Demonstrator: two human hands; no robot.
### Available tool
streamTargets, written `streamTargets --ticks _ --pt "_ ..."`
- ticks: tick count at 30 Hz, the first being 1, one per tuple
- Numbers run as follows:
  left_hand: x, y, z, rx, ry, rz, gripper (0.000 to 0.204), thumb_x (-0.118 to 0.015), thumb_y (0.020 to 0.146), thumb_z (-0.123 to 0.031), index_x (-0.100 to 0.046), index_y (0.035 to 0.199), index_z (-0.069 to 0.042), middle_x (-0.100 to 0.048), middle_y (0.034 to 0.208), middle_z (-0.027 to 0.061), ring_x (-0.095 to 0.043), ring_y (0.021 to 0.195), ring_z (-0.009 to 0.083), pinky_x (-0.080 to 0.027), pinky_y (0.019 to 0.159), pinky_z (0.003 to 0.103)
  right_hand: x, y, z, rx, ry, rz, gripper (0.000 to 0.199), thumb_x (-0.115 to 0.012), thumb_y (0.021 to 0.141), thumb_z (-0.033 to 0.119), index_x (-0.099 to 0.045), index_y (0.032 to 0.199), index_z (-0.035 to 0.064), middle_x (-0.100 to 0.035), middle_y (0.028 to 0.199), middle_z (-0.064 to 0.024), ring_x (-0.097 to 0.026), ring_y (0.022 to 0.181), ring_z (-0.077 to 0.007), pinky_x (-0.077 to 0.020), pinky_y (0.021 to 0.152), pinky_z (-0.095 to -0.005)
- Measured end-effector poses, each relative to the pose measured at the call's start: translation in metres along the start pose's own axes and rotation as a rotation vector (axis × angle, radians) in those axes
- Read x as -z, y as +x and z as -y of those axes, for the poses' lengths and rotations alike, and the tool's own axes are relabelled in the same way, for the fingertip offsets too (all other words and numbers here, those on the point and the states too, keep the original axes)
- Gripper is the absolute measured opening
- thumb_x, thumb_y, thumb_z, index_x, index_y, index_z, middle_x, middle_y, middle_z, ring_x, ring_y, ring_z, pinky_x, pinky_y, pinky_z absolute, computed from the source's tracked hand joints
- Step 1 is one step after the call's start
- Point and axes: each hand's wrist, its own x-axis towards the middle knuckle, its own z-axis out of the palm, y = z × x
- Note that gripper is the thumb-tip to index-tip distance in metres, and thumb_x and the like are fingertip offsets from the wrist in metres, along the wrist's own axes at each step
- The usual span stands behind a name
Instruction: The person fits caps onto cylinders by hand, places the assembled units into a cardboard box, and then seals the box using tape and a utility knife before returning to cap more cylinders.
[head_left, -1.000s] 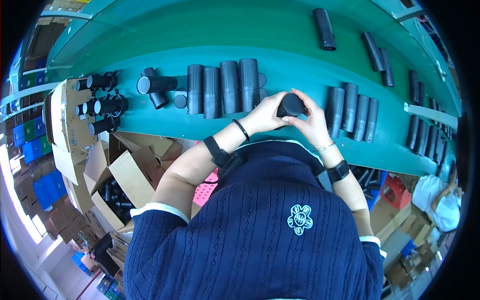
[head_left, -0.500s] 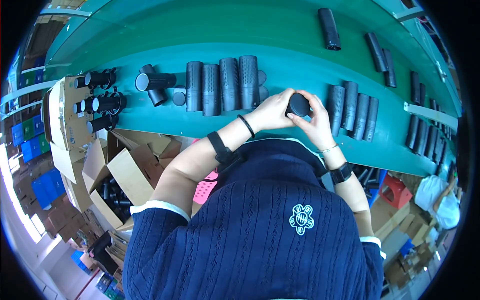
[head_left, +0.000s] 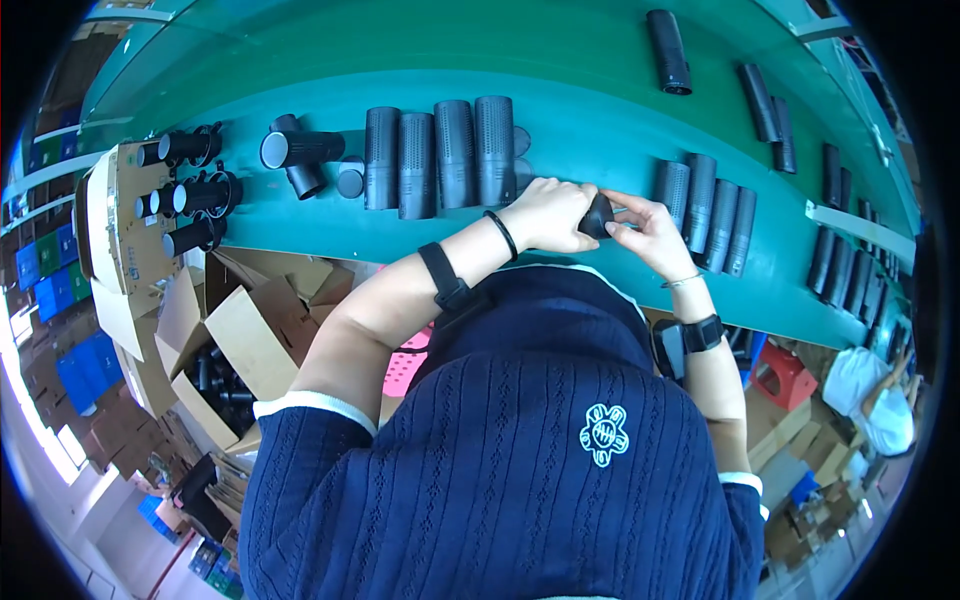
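Observation:
Close in front of my body, above the green table, my left hand (head_left: 552, 216) is wrapped round a black cylinder (head_left: 598, 216) with a round end. My right hand (head_left: 650, 240) has its thumb and forefinger on the same piece from the other side. The fingers hide most of its length. To the left of my hands, several black perforated tubes (head_left: 454, 155) lie side by side, with a round black cap (head_left: 350, 183) beside them. Just right of my right hand is another row of black tubes (head_left: 702, 195).
At the left, more black cylinders (head_left: 205, 193) lie by a cardboard box (head_left: 130, 220). Single tubes (head_left: 668, 52) lie farther back on the green table (head_left: 560, 70). Open cartons (head_left: 255, 340) stand below its near edge. A red stool (head_left: 785, 375) is at lower right, near another person (head_left: 880, 400).
The held cylinder has tilted, so its round end no longer faces up. My right hand has shifted slightly right and down, and its grip has changed. The view has moved a little.

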Motion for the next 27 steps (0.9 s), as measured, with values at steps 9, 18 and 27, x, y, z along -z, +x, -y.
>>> streamTargets --ticks 9,18,27 --pt "0.000 -0.007 -0.006 -0.026 0.102 0.035 0.046 -0.069 0.068 -0.032 -0.056 0.094 0.004 -0.066 0.081 0.0208 -0.066 0.078 0.0379 -0.051 0.072 0.044 0.001 0.004 0.006 -0.082 -0.012 0.101 0.049 -0.069 0.077 0.008 -0.056 0.122 -0.0071 -0.066 0.104 -0.0115 -0.063 0.091 -0.0164 -0.0522 0.076 -0.0284" --pt "-0.006 -0.006 -0.007 -0.084 0.176 0.060 0.045 -0.070 0.068 -0.030 -0.055 0.094 0.003 -0.066 0.076 0.0180 -0.066 0.073 0.0356 -0.052 0.067 0.043 -0.012 0.007 0.014 0.074 -0.530 0.105 0.024 -0.057 0.068 0.001 -0.060 0.090 -0.0064 -0.063 0.069 -0.0183 -0.064 0.060 -0.0199 -0.0502 0.058 -0.0334" --pt "-0.004 -0.015 -0.007 -0.046 0.170 0.119 0.046 -0.071 0.067 -0.029 -0.056 0.095 0.004 -0.066 0.076 0.0183 -0.066 0.073 0.0348 -0.052 0.067 0.042 -0.006 0.004 -0.005 -0.135 -0.011 0.230 0.054 -0.063 0.079 0.002 -0.047 0.129 -0.0102 -0.059 0.119 -0.0145 -0.061 0.101 -0.0197 -0.0512 0.086 -0.0306"
